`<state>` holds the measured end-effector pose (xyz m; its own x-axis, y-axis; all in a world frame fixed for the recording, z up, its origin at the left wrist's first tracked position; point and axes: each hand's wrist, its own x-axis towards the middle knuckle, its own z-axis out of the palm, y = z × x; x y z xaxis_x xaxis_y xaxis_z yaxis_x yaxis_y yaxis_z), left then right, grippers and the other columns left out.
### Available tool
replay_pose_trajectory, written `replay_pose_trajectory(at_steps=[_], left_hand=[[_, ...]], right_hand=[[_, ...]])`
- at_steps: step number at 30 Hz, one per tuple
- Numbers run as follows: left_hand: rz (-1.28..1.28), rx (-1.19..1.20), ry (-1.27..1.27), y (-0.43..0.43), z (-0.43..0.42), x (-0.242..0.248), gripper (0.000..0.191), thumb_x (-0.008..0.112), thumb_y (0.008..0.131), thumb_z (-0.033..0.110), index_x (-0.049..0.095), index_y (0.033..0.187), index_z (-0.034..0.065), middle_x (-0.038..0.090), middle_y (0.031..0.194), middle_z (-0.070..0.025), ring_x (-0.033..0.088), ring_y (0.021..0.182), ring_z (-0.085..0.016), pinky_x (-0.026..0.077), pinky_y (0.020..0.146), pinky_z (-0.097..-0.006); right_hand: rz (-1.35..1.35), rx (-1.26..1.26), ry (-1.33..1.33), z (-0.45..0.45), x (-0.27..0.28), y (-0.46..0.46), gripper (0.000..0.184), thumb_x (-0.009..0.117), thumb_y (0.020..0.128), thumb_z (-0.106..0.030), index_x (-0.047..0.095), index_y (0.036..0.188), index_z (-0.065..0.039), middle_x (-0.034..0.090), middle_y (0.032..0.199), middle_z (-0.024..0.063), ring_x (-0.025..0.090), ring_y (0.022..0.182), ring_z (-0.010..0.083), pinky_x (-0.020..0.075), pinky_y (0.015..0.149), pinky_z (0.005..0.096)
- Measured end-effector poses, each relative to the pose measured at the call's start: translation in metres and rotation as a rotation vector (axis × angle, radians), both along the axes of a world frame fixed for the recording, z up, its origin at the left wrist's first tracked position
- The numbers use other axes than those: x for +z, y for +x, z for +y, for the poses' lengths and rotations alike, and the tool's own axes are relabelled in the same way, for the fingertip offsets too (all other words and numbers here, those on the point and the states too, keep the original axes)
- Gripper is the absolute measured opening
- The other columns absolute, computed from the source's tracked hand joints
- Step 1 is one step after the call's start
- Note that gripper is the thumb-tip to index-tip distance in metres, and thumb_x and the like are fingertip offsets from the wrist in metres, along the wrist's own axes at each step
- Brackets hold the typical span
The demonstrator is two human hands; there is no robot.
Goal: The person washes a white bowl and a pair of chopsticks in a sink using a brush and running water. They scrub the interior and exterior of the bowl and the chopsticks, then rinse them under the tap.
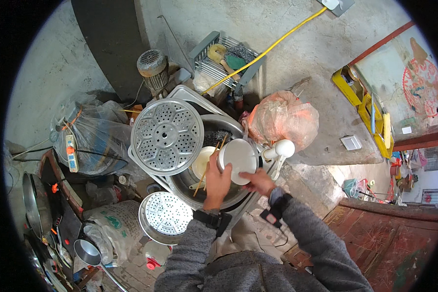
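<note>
My left hand (217, 184) grips a white bowl (239, 158) by its near left side, above a stainless steel basin (184, 195). My right hand (262, 181) pinches the bowl's lower right rim, with a fingertip over the inner face. Down in the basin, a second pale bowl (201, 163), a white spoon (195, 185) and wooden chopsticks (199, 182) lie partly behind my left hand. Dark scouring mesh (219, 137) shows against the basin's far side. Just right of the bowl is a white tap (284, 148).
A perforated steamer tray (166, 138) overlaps the basin's left side. Below it stands another steamer (168, 215). Beyond are an electric motor (153, 69), a rack of scrubbers (230, 60) and a bulging plastic bag (283, 118). A ladle (88, 252) is at lower left.
</note>
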<state>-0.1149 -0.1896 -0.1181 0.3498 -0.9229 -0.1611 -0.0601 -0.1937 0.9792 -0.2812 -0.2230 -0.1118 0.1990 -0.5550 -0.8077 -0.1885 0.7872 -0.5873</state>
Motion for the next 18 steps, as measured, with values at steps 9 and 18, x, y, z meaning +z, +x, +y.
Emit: replay_pose_trajectory(at_steps=[9, 18], left_hand=[[0.243, -0.135, 0.338, 0.017, -0.019, 0.008, 0.064, 0.068, 0.084, 0.033, 0.042, 0.132, -0.0017, 0.06, 0.11, -0.0185, 0.06, 0.099, -0.027, 0.048, 0.088, -0.0365], [0.097, -0.15, 0.162, 0.015, -0.008, 0.007, 0.048, 0.058, 0.083, 0.021, 0.051, 0.126, 0.0031, 0.063, 0.102, -0.0175, 0.063, 0.09, -0.029, 0.051, 0.079, -0.039]], right_hand=[[-0.115, -0.014, -0.161, -0.012, -0.012, -0.014, 0.044, 0.065, 0.087, -0.022, 0.051, 0.124, -0.002, 0.066, 0.099, 0.0124, 0.067, 0.078, 0.0226, 0.0553, 0.058, 0.0317], [0.146, 0.224, -0.247, -0.03, -0.012, -0.014, 0.03, 0.066, 0.087, -0.02, 0.062, 0.11, -0.001, 0.067, 0.093, 0.0114, 0.067, 0.081, 0.0202, 0.0558, 0.063, 0.0344]])
